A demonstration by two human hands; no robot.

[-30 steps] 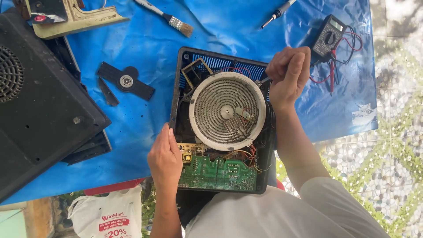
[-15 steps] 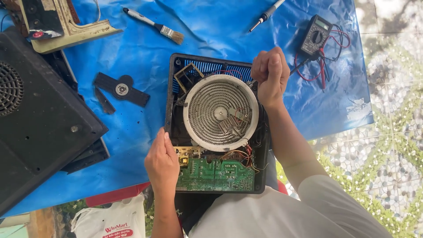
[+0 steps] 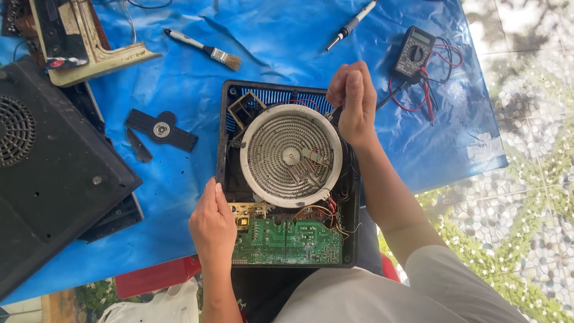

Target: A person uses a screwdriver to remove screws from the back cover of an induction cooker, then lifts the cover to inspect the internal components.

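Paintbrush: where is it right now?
In the head view, the paintbrush lies on the blue sheet, upper left of the opened cooker, between the cream part and the soldering iron.

Heating coil [image 3: 291,155] behind circuit board [image 3: 287,242]

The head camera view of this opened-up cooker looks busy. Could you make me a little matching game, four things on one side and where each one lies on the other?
Things:
1. paintbrush
2. green circuit board
3. multimeter
4. black fan blade

Places:
A. inside the cooker housing, at the edge nearest the person
B. on the blue sheet, left of the housing
C. on the blue sheet, far right, with red and black leads
D. on the blue sheet, beyond the housing, towards the left

Pairs: 1-D, 2-A, 3-C, 4-B
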